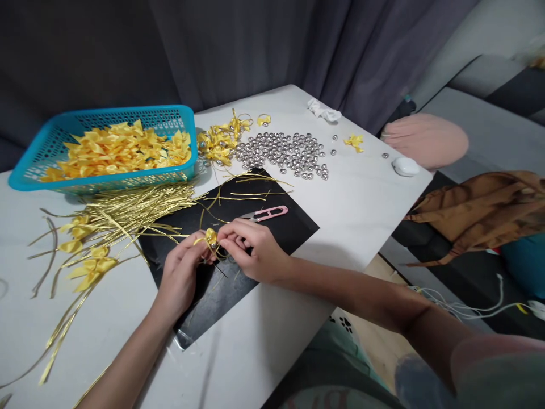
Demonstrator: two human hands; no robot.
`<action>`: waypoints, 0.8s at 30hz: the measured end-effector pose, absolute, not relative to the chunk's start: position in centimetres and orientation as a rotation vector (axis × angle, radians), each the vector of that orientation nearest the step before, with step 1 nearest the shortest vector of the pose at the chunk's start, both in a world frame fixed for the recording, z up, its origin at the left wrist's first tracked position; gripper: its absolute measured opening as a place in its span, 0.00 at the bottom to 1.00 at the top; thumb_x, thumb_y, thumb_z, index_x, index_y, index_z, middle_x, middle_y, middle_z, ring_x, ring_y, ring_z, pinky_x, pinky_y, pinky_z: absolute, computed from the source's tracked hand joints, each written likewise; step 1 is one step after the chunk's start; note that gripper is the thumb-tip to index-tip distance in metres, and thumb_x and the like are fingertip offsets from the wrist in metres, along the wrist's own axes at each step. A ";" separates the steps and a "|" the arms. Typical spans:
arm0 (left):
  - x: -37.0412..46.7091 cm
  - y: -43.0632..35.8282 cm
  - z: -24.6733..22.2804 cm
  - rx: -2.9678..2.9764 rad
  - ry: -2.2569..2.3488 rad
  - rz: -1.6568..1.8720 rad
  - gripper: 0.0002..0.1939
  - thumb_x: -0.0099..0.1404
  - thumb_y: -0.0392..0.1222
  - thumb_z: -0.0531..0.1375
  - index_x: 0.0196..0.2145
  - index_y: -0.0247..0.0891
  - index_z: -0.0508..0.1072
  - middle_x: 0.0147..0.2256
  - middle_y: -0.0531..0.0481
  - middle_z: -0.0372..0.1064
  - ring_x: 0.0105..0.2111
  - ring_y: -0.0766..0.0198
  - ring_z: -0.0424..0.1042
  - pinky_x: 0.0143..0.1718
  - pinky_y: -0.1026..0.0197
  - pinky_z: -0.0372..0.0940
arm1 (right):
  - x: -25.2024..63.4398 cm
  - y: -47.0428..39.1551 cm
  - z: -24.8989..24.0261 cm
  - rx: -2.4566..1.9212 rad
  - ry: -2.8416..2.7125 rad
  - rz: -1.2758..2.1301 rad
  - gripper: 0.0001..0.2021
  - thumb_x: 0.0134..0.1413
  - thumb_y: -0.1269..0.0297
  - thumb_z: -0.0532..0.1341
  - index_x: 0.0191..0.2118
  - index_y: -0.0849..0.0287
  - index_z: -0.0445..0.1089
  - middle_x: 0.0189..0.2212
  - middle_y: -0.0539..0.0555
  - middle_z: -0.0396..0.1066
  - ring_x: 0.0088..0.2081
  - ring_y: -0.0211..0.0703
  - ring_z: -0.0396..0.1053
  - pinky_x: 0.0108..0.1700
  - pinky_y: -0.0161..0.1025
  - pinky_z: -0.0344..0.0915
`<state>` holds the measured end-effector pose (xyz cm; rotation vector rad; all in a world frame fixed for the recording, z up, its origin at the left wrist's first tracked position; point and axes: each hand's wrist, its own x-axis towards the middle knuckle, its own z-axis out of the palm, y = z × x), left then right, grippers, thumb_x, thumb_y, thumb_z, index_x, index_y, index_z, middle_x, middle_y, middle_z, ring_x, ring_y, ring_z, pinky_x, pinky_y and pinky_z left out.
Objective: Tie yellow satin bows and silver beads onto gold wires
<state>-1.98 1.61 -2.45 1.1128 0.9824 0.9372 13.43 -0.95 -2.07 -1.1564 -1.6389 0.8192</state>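
Observation:
Over the black mat, both hands meet at a small yellow ribbon flower with a silvery piece on it. My left hand is closed around its left side. The fingertips of my right hand pinch at its right side, where thin gold cord shows. A thin dark tip sticks out below the fingers. Just beyond my right hand lie pink-handled thread snips. What is between the fingertips is partly hidden.
A blue basket of yellow ribbon flowers stands back left, with gold cords before it. Silver beads, finished-looking yellow pieces, a white cloth and a white case lie on the white table.

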 end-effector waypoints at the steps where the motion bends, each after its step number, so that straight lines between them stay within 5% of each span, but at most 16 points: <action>1: -2.0 1.6 -2.5 1.120 0.982 0.937 0.13 0.59 0.40 0.60 0.18 0.39 0.67 0.21 0.54 0.60 0.24 0.65 0.58 0.28 0.63 0.57 | 13.4 -1.0 -2.1 -1.159 -1.627 0.824 0.06 0.58 0.69 0.54 0.32 0.60 0.66 0.27 0.49 0.62 0.27 0.34 0.59 0.30 0.32 0.59; 24: -1.8 1.7 -2.2 1.056 0.992 0.977 0.12 0.57 0.38 0.59 0.17 0.38 0.66 0.21 0.55 0.58 0.24 0.66 0.57 0.26 0.65 0.56 | 12.3 -1.3 -2.5 -1.100 -1.146 1.273 0.04 0.53 0.66 0.59 0.33 0.61 0.66 0.26 0.48 0.63 0.27 0.32 0.62 0.26 0.28 0.69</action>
